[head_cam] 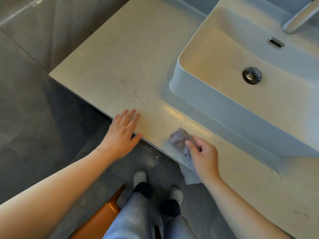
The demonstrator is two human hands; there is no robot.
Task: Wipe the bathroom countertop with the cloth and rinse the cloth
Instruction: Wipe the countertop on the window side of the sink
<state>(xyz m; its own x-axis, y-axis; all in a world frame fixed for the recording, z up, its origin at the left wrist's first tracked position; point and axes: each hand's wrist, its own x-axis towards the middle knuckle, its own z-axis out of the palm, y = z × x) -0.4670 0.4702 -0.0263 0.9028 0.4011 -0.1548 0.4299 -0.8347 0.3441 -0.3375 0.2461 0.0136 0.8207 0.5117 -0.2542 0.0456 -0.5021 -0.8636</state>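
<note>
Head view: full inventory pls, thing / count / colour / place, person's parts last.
countertop: 1, beige, centre
basin: 1, white, on countertop, right
faucet: 1, chrome, over basin, top right
drain plug: 1, chrome, basin floor
overflow slot: 1, chrome, basin back wall
cloth: 1, grey, front countertop edge, part hanging over
orange object: 1, floor, bottom centre
floor: grey tiles, left
shoes: 2, white
left hand: open, flat on countertop edge
right hand: grips cloth

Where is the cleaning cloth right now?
In the head view, the cloth lies bunched on the countertop's front edge under the right hand, one corner hanging over, just in front of the sink.
</note>
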